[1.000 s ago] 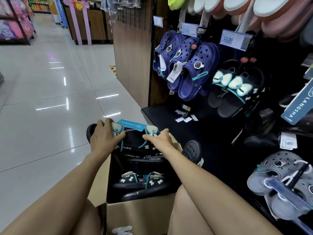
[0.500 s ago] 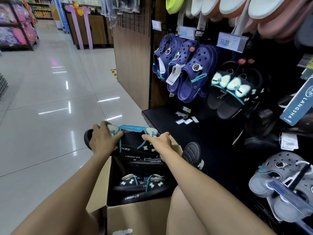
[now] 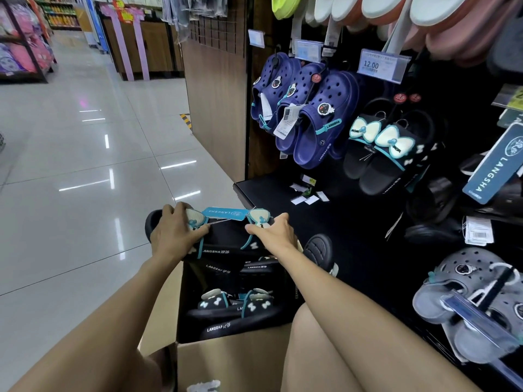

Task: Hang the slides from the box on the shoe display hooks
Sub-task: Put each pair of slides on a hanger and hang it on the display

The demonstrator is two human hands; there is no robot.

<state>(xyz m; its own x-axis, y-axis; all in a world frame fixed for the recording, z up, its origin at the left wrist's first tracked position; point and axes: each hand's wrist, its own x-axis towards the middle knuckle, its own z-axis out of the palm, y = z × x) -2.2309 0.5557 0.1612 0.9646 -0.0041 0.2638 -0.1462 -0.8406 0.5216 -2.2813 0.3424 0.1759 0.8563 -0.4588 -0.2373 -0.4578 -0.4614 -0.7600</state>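
A pair of black slides with pale bows and a teal tag sits just above the open cardboard box. My left hand grips the pair's left end over one bow. My right hand grips its right end beside the other bow. More black slides lie stacked inside the box. A matching pair of slides hangs on a hook of the black shoe display, right of several blue clogs.
The display's black base shelf holds a few small white tags. Grey clogs hang low at the right. A price label reads 12.00. Pale shoe soles hang along the top. Glossy tiled floor stretches left.
Both hands have lifted the pair of slides slightly; the grip looks the same. The view has tilted up a little.
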